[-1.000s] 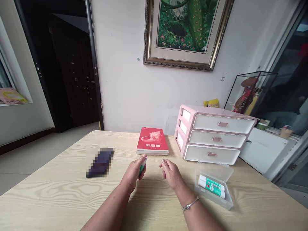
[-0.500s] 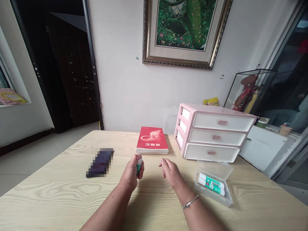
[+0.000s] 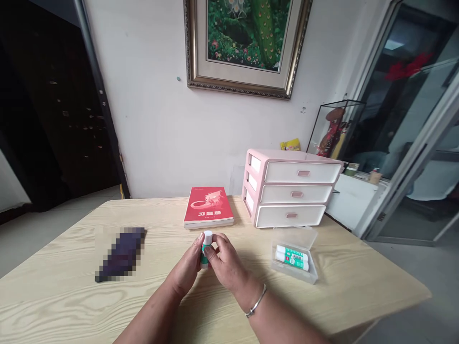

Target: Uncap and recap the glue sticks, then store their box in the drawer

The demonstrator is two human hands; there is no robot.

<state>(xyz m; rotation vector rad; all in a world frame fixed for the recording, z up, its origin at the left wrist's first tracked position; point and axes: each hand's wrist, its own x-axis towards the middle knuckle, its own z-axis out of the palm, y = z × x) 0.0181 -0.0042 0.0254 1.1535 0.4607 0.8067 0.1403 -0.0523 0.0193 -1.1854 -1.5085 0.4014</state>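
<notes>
Held upright between both hands is a glue stick [image 3: 207, 237] with a white cap and a green label. My left hand [image 3: 187, 270] is closed around its left side. From the right, my right hand [image 3: 229, 263] grips it too, thumb across the label and fingers curled behind. To the right lies a clear plastic box [image 3: 312, 272] with its lid raised. Inside the box rest more glue sticks [image 3: 293, 260] of the same white and green kind. Beyond my hands sits a red book [image 3: 209, 205], apart from the fingers.
A pink and white drawer unit [image 3: 294, 193] stands at the back right, its drawers closed. On the left of the wooden table [image 3: 64, 286] lies a dark, pixelated object [image 3: 122, 253]. A framed picture [image 3: 247, 81] hangs on the wall behind.
My right hand has moved left and taken hold of the glue stick, which the left hand held alone before. The view has turned to the right.
</notes>
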